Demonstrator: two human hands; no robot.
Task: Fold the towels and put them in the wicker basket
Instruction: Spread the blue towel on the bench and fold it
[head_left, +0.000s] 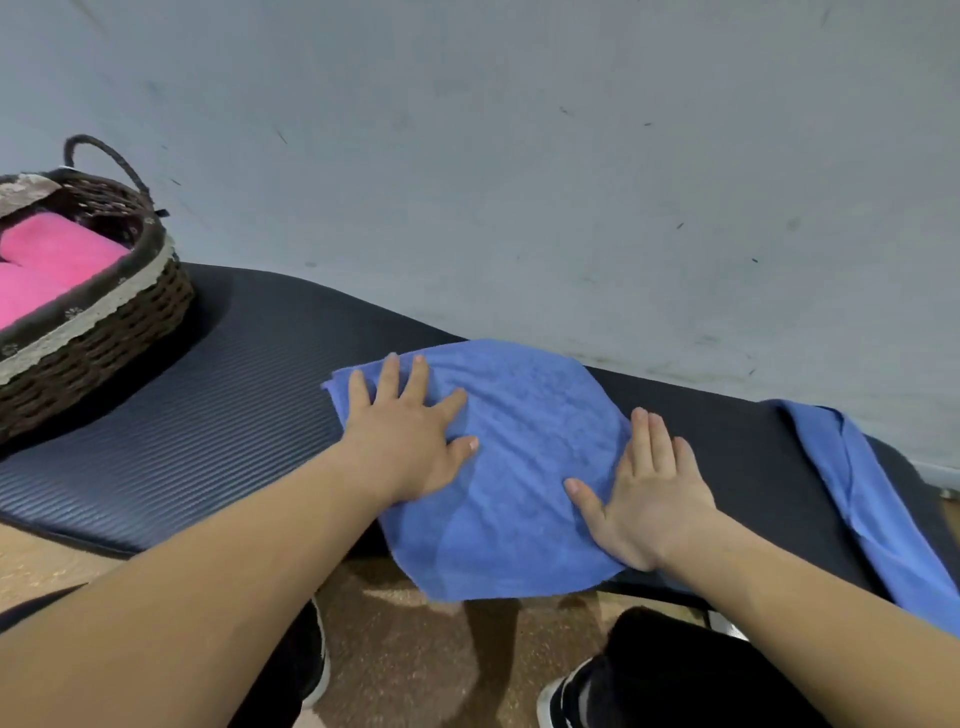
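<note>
A folded blue towel (519, 467) lies on the dark ribbed bench (208, 415), its near edge hanging over the front. My left hand (410, 436) lies flat on the towel's left part with fingers spread. My right hand (644, 499) presses flat on its right edge. Another blue towel (862, 488) lies unfolded at the bench's right end. The dark wicker basket (104, 332) stands at the left end with folded pink towels (47, 265) inside.
A grey wall (519, 156) rises directly behind the bench. Below the bench's front edge are a tan floor (415, 649) and my dark shoes (566, 691). Bare bench surface lies between the basket and the folded towel.
</note>
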